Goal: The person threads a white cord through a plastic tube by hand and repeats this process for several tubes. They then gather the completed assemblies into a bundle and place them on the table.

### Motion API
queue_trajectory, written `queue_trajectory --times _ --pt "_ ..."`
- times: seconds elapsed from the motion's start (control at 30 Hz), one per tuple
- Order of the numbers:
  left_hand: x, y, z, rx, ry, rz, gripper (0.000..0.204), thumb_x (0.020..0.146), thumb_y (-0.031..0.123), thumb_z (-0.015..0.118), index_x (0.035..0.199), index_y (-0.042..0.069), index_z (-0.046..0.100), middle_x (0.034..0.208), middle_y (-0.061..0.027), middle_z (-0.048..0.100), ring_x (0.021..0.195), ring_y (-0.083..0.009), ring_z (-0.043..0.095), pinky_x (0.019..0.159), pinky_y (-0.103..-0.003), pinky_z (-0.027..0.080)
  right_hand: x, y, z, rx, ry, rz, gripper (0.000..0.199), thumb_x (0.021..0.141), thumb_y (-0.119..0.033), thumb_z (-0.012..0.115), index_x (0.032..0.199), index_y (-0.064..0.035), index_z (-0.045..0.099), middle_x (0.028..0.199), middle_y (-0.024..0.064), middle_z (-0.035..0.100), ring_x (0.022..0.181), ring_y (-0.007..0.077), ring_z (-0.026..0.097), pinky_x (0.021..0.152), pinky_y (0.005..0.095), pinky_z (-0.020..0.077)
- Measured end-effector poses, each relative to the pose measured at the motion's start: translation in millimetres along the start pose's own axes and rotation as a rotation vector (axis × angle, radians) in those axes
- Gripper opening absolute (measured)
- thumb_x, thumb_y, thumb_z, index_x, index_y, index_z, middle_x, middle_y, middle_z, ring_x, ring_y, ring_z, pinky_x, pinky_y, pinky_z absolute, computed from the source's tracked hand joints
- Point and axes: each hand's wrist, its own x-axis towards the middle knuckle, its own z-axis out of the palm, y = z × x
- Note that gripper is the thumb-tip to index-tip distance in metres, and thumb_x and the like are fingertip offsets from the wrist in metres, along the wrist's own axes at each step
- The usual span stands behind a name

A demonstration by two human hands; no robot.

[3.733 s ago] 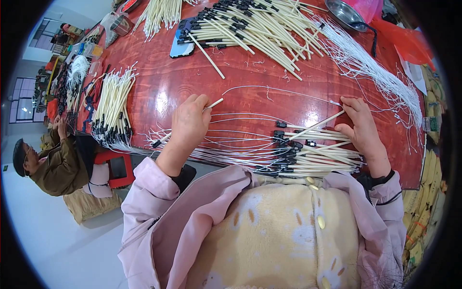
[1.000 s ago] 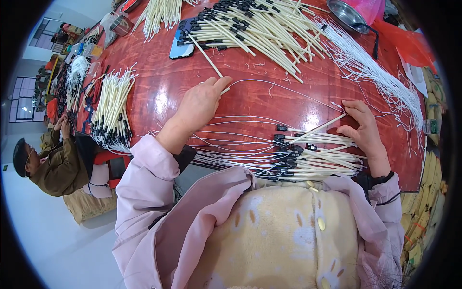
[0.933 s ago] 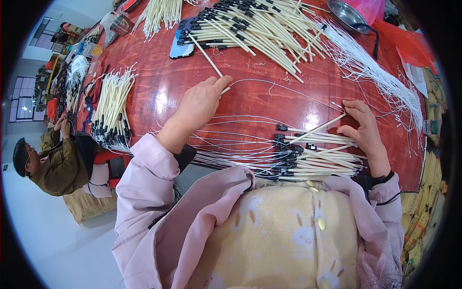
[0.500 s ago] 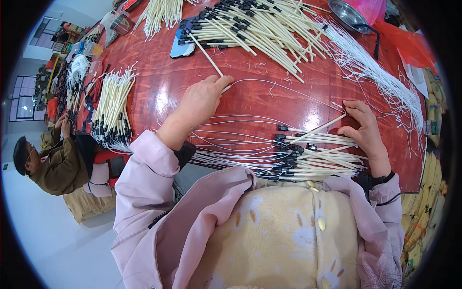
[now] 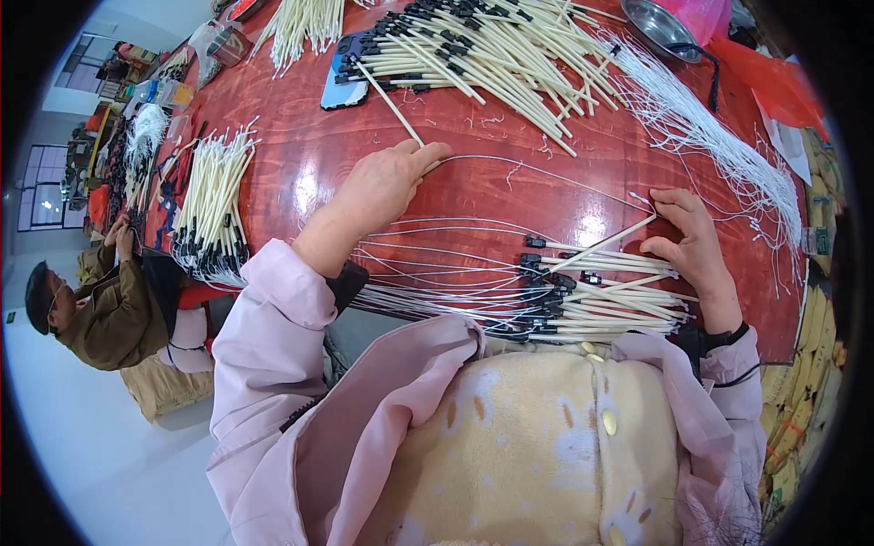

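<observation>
My left hand [image 5: 382,182] is closed around the lower part of a thin cream rod [image 5: 391,105], which slants up toward the phone. From its fingers a white cord [image 5: 537,167] arcs rightward to my right hand [image 5: 689,235]. That hand is open, thumb apart from the curled fingers, with its index fingertip at the upper end of another cream rod [image 5: 605,242]. This rod lies slanted over a pile of cream rods with black end pieces [image 5: 610,307] at the near table edge. White cords [image 5: 437,264] trail leftward from the pile, passing behind my left sleeve.
On the red table [image 5: 291,118] lie a large rod heap [image 5: 492,64], a blue phone [image 5: 344,84], a white cord bundle [image 5: 719,136] and a metal bowl [image 5: 657,32]. An upright rod bundle [image 5: 214,191] stands left. A person [image 5: 105,309] sits working at far left.
My left hand has shifted very slightly up and right, and the cord's arc has flattened a little. My right hand stays nearly where it was.
</observation>
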Motion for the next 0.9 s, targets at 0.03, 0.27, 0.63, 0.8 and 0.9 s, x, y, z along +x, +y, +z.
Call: queue_trajectory --times 0.03,0.27,0.63,0.8,0.9 --pt "0.3 1.6 -1.0 -0.005 -0.008 -0.007 0.045 0.092 0.002 0.058 0.135 0.015 0.061 0.1 -0.0185 0.064 0.092 -0.0414 0.065 0.08 -0.05 0.053 -0.2 0.1 -0.3 -0.002 0.0 0.001 0.06 0.062 -0.017 0.092 0.112 0.006 0.068 0.128 0.0139 0.065 0.119 0.0318 0.061 0.101 0.0379 0.0493" --pt "-0.6 5.8 2.1 0.147 -0.044 0.105 0.043 0.089 0.002 0.057 0.129 0.015 0.062 0.103 -0.0182 0.065 0.095 -0.0369 0.068 0.08 -0.047 0.055 -0.2 -0.9 -0.5 -0.035 -0.017 0.013 0.06 0.063 -0.019 0.092 0.112 0.0062 0.069 0.128 0.0136 0.065 0.119 0.0317 0.06 0.102 0.0383 0.0482" --pt "-6.2 20.3 20.8 0.144 0.074 0.029 0.019 0.088 0.002 0.061 0.106 0.002 0.056 0.098 -0.0186 0.061 0.092 -0.0407 0.065 0.077 -0.049 0.053 1.7 -19.7 0.3 -0.166 -0.074 0.028 0.061 0.075 -0.027 0.084 0.121 0.0081 0.065 0.137 0.0165 0.06 0.123 0.0348 0.056 0.106 0.0405 0.0445" --pt "11.9 47.0 19.7 0.176 0.018 0.048 0.02 0.085 0.002 0.062 0.104 0.003 0.054 0.097 -0.0182 0.06 0.093 -0.04 0.065 0.077 -0.049 0.054 -1.3 -24.7 -0.9 -0.235 -0.11 0.027 0.063 0.084 -0.037 0.075 0.125 0.0102 0.063 0.14 0.0182 0.057 0.125 0.0363 0.054 0.109 0.0427 0.042" --pt "33.2 65.8 31.2 0.13 0.021 0.099 0.02 0.085 0.002 0.062 0.103 0.003 0.053 0.097 -0.0188 0.059 0.093 -0.0411 0.065 0.077 -0.05 0.054 -4.9 -29.3 -1.8 -0.233 -0.127 0.047 0.07 0.086 -0.042 0.071 0.129 0.0118 0.059 0.143 0.019 0.054 0.126 0.0373 0.052 0.11 0.0435 0.0411"
